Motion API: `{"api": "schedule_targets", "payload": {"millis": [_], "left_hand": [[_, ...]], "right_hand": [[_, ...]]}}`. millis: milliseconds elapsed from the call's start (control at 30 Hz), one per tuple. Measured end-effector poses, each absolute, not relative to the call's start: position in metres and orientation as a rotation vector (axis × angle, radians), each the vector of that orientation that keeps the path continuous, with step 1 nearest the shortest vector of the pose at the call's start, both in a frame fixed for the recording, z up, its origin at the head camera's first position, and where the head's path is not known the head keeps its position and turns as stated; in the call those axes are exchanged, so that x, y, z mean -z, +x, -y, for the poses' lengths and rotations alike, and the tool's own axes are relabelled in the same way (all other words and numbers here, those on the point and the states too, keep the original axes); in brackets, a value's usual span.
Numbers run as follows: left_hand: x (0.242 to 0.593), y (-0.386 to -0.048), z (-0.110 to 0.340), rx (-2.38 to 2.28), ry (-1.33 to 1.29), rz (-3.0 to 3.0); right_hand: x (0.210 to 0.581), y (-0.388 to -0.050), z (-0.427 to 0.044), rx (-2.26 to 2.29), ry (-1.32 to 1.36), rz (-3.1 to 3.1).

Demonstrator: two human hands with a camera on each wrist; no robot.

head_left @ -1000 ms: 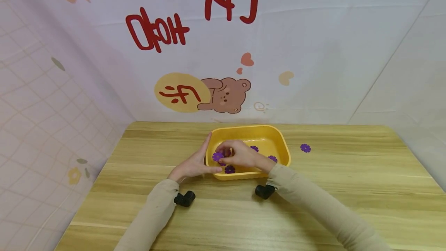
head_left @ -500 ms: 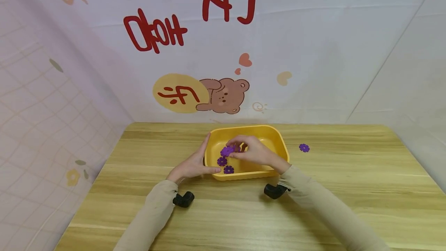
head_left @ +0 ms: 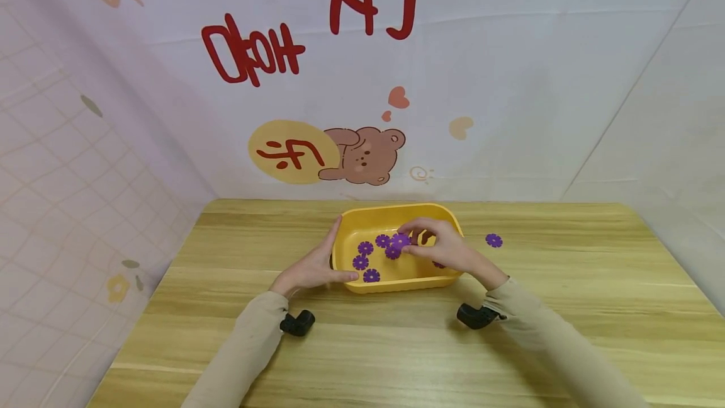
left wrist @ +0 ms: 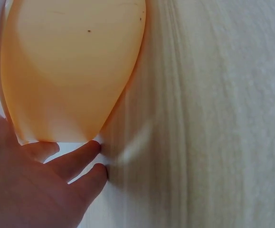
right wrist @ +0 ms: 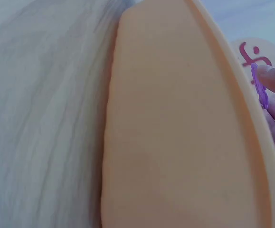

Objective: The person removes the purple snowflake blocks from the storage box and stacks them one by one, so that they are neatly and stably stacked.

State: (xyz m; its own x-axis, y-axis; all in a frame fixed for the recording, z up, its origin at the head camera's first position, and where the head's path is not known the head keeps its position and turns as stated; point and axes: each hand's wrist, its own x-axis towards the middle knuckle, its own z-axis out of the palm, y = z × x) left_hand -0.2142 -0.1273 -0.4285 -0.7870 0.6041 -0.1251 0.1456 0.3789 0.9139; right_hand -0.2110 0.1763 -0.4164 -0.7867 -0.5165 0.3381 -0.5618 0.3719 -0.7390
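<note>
A yellow plastic basin (head_left: 419, 283) stands on the table. My left hand (head_left: 308, 269) holds its left end, the thumb reaching over the front rim and the fingers along the outer wall; in the left wrist view the fingertips touch that wall. Over the basin, my right hand (head_left: 447, 245) pinches a purple snowflake disc (head_left: 399, 242) between thumb and fingers. The disc shows edge-on in the right wrist view (right wrist: 260, 86). Several purple discs lie on the basin floor, among them one disc (head_left: 370, 276) near the front. Another disc (head_left: 438, 264) is partly hidden by my right hand.
A single purple disc (head_left: 494, 240) lies on the wooden table (head_left: 362, 357) to the right of the basin. Behind the table hangs a white printed cloth (head_left: 510, 80) with a bear and red characters. Black wrist cameras (head_left: 476, 316) hang at both sleeves.
My right hand has moved rightward over the basin, still pinching a purple disc. More discs show on the basin floor where the hand was. My left hand stays on the basin.
</note>
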Motion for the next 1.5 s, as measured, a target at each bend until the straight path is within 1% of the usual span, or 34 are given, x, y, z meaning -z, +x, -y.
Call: {"api": "schedule_targets", "payload": {"millis": [133,467,667,867,1033,1200,1500], "left_hand": [[0.438,-0.218,0.129,-1.391,0.657,-2.223],[0.439,-0.218,0.128,-1.425,0.674,-2.203],[0.439,-0.217,0.128,-1.409,0.664,-2.223],[0.416,-0.207,0.125,-1.436,0.648,-2.178],[0.405,-0.202,0.123,-1.446,0.659,-2.151],[0.405,-0.203,0.124,-1.435,0.677,-2.156],[0.406,-0.203,0.125,-1.428,0.679,-2.165]], "right_hand": [[0.416,-0.210,-0.189,-1.425,0.951,2.550],[0.413,-0.205,-0.217,-1.415,0.754,2.623],[0.414,-0.204,-0.229,-1.410,0.732,2.564],[0.390,-0.190,-0.230,-1.424,0.710,2.517],[0.389,-0.188,-0.240,-1.428,0.659,2.508],[0.395,-0.191,-0.254,-1.413,0.606,2.510],[0.424,-0.208,-0.288,-1.408,0.500,2.522]]}}
